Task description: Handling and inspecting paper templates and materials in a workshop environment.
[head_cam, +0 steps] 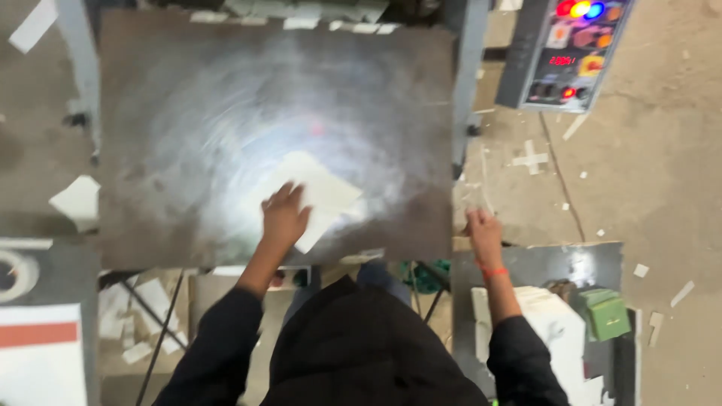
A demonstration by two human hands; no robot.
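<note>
**Pale sheet laid on a steel press table, one hand flat on it**

Seen from above, a concrete workshop floor (662, 150) strewn with paper offcuts surrounds a worn, shiny metal table (188, 113) that fills the middle of the view. At far left a white board with a red stripe (41, 346) lies beside a grey surface bearing a white ring (11, 274), and a loose scrap (77, 200) rests off the table's left edge.

On the table, right of its middle and near the front edge, sits a pale cream sheet (327, 188), turned at an angle. The left hand (284, 216) lies on its near corner with fingers spread and flat, pressing rather than gripping. As far as the view shows, the sheet is already down on the table; whether it sits squarely where it belongs cannot be told through the blur.

Further right, the right hand (481, 231), an orange band at its wrist, hangs past the table's right edge; the motion blur hides whether it is closed on anything. Below it stands a stack of white sheets (556, 331) on a dark side surface, with a small green box (608, 314) just beside it. A control panel (564, 53) with coloured lit buttons stands at upper right. Nothing lies on the table between the sheet and its edges, though the upright frame post (468, 83) stands close on the right.
</note>
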